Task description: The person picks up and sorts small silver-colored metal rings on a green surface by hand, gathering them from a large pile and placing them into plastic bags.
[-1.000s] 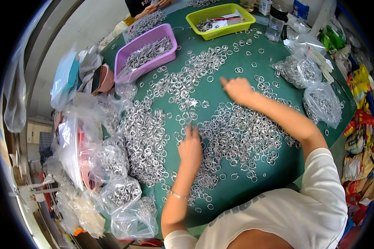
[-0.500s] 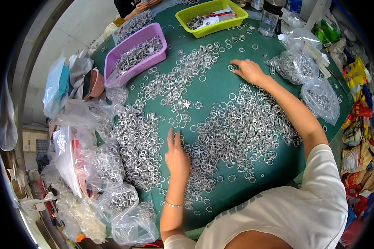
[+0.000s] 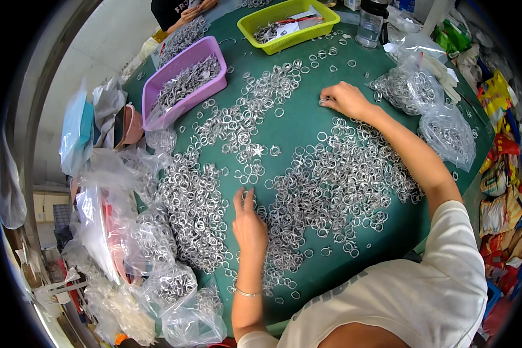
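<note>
Right hand (image 3: 345, 100) pinches rings (image 3: 325, 102); left hand (image 3: 248, 223) rests flat, released, on the ring pile (image 3: 330, 185). Advise lifting few, avoiding tangles.

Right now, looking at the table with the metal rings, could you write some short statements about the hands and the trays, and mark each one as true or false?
1. The left hand lies flat on the metal rings. True.
2. The right hand holds the water bottle. False: it rests on the green table with its fingertips on a few rings, and the bottle stands apart near the far edge.
3. The purple tray contains metal pieces. True.
4. The yellow tray stands right beside the person's left elbow. False: it stands at the far side of the table.
5. Clear bags of rings lie to the person's right. True.
</note>
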Motion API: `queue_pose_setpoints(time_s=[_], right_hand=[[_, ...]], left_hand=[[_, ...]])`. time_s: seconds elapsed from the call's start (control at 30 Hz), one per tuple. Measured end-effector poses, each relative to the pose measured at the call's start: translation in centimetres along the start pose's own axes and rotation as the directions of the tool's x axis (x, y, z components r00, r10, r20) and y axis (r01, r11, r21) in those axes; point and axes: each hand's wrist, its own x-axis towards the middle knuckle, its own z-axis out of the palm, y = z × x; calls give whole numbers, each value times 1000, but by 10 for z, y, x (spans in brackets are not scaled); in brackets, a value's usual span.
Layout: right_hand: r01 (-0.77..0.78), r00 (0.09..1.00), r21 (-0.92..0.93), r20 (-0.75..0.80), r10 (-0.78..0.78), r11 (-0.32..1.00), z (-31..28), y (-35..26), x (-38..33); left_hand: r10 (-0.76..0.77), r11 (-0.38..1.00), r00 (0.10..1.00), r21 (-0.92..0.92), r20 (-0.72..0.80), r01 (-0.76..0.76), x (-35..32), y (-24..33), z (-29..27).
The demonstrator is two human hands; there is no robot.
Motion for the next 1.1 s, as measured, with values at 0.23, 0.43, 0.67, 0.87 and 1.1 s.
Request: queue_pose_setpoints(time_s=[0.23, 0.43, 0.67, 0.87, 1.1], right_hand=[[-144, 869, 937, 273, 413, -318, -51, 19, -11], [-395, 814, 816, 98, 572, 422, -38, 64, -3], [-446, 855, -17, -303, 421, 895, -22, 51, 30], [-317, 932, -112, -220, 287, 942, -10, 71, 36], [-96, 862, 963, 207, 462, -252, -37, 29, 42]], left_hand=[[50, 997, 997, -57, -52, -53, -6, -2, -9], [22, 998, 1000, -59, -15, -23, -7, 2, -9], [34, 992, 999, -120, -28, -37, -14, 5, -12], [30, 989, 999, -144, -29, -34, -13, 9, -12], [26, 983, 998, -179, -49, -35, -18, 4, -13]])
